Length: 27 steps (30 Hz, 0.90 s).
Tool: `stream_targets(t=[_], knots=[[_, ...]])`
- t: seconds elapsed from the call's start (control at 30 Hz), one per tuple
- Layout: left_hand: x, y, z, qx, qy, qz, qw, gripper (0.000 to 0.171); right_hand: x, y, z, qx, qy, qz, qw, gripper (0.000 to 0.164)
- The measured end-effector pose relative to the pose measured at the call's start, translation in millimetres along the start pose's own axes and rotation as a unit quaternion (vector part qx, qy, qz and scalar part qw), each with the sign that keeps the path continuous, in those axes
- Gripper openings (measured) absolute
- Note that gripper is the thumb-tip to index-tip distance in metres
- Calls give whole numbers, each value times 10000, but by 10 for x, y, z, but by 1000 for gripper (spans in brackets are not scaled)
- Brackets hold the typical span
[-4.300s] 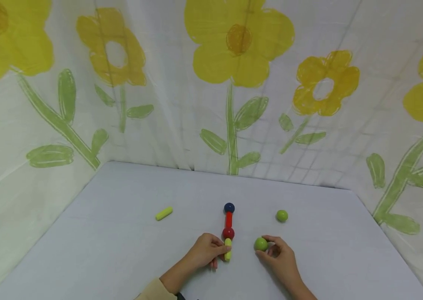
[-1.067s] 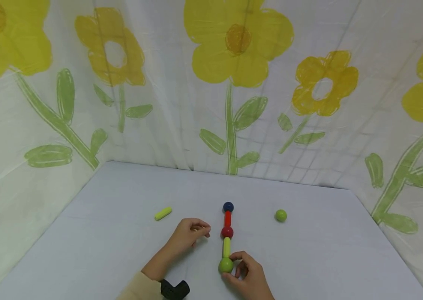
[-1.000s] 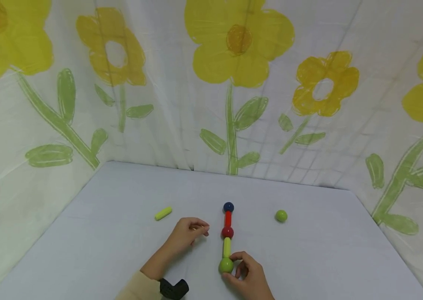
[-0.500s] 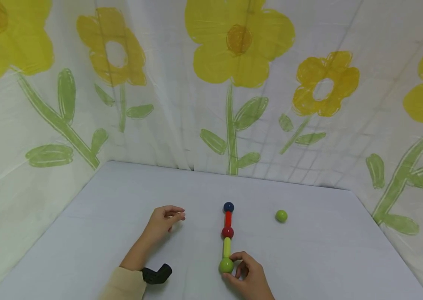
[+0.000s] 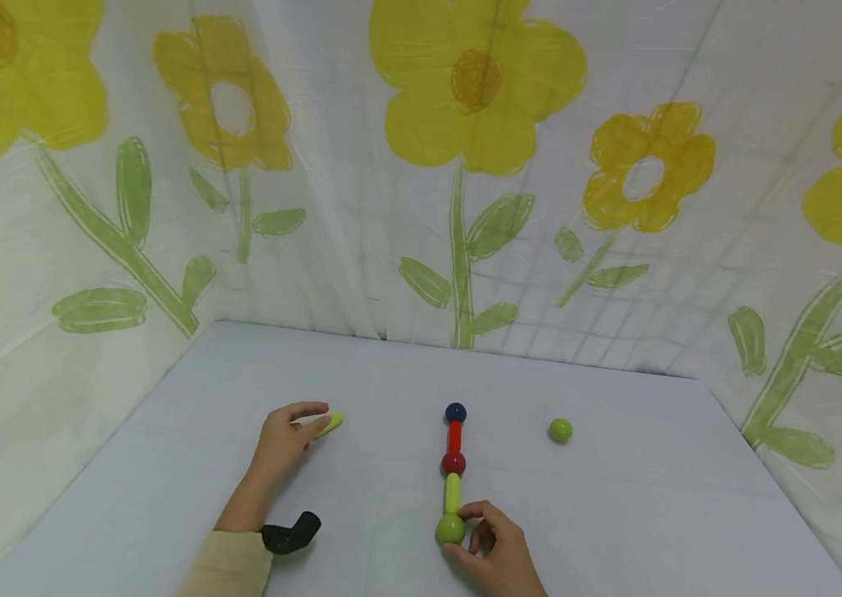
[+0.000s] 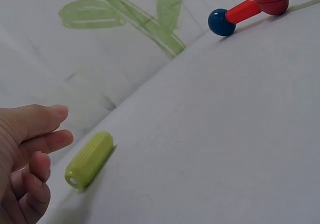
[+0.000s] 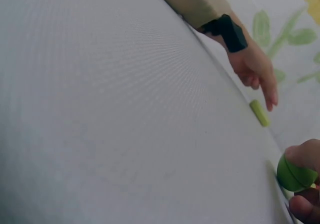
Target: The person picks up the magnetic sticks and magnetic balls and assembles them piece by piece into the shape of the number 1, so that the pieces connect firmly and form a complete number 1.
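My left hand (image 5: 278,444) is above a loose yellow-green magnetic rod (image 5: 333,422), partly covering it in the head view. In the left wrist view a gap shows between its loosely bent fingers (image 6: 59,140) and that ribbed rod (image 6: 91,159), which lies on the table. Thumb and finger of my right hand (image 5: 499,550) pinch a green ball (image 5: 450,528) at the near end of a straight chain. Beyond the ball run a yellow-green rod (image 5: 452,492), a red ball (image 5: 454,463), a red rod (image 5: 454,436) and a dark blue ball (image 5: 455,413).
A second green ball (image 5: 560,430) lies apart on the right of the white table (image 5: 652,497). Behind the table hangs a white curtain (image 5: 346,249) painted with yellow flowers. A black wrist device (image 5: 291,533) sits on the left forearm.
The right hand has brought the green ball left to the chain's near end and stays there. After releasing the chain's yellow-green rod, the left hand has moved left to the loose one.
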<state>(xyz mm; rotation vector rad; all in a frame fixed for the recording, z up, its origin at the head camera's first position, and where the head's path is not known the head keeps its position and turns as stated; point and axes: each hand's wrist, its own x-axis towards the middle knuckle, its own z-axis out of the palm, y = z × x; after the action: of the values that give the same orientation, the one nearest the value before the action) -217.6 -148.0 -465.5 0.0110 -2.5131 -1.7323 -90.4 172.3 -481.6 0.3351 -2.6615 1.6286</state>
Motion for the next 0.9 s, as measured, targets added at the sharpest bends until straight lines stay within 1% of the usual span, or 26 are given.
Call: stream_targets(t=[0.13,0.23,0.37,0.5,0.67,0.73,0.9], knots=[[-1,-42,-29,269,82,-55,9996,31,-7,7,0,4,41,-56,10000,35],[9,-75,-29,591,91,-40,9982,31,-8,6,0,18,57,-77,10000,35],[22,-123,-15,1002,106,59,9949,32,-4,2,-2,19,34,-18,10000,36],[11,-140,-1,1139,137,171,9933,31,-2,8,-4,2,16,80,10000,36],[-12,-138,18,1185,132,169,9927,30,-1,11,-6,-4,-2,113,9999,37],[-19,-139,30,1309,148,162,9912,29,0,11,-6,7,-15,117,9999,37],[-26,-158,59,1763,196,295,9837,30,6,26,-3,0,-15,65,10000,36]])
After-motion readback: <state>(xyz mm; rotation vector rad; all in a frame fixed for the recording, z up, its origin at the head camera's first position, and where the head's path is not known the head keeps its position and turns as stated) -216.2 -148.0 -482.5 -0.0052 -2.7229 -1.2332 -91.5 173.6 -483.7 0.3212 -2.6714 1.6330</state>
